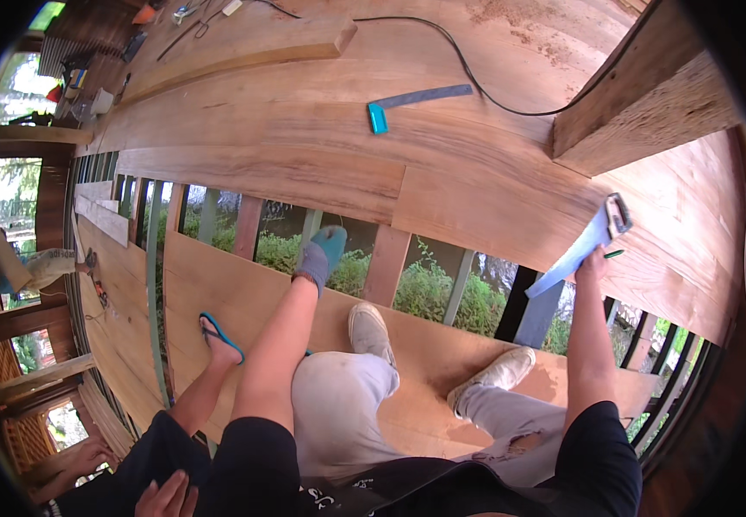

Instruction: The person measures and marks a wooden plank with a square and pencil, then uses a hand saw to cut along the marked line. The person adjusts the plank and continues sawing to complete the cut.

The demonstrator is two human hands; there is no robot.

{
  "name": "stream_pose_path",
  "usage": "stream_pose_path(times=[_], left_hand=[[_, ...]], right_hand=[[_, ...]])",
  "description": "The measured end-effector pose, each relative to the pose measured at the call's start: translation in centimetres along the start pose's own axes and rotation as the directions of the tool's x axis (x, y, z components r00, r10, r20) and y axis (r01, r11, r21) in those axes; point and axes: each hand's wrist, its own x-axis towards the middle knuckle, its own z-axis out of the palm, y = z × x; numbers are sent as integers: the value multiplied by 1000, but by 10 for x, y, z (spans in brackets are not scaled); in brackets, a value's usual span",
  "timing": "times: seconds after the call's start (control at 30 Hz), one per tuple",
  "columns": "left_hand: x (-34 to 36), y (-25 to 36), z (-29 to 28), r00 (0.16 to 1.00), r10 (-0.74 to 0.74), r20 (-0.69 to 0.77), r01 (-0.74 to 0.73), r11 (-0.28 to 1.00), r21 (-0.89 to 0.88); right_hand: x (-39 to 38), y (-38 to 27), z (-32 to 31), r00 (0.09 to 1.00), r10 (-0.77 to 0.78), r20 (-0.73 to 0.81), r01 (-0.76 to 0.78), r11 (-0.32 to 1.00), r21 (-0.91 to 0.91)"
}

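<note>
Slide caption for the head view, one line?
Gloved left hand over exposed joists, right hand at a handsaw, wooden planks beyond.

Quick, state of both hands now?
Left hand: gloved, nothing visibly held; open or closed can't be told.
Right hand: at the saw blade, green stick alongside; grip can't be told.

Head view: from above and behind the fingers, facing down
Nearness: knee closer than fingers, floor beyond
</note>
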Motion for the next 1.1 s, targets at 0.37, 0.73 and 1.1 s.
stream_pose_path(times=[0.37, 0.73, 1.1], left_hand=[[210, 3, 60, 960, 145, -240, -178, 976, -123], [260, 135, 98, 899, 90, -428, 22, 968, 249], [289, 173, 92, 946, -15, -323, 135, 926, 353]], right_hand=[[40, 9, 49, 949, 138, 282, -155, 987, 38], [-205, 55, 96, 692, -27, 721, 658, 434, -615], [-229, 48, 118, 645, 139, 751, 727, 192, -660]])
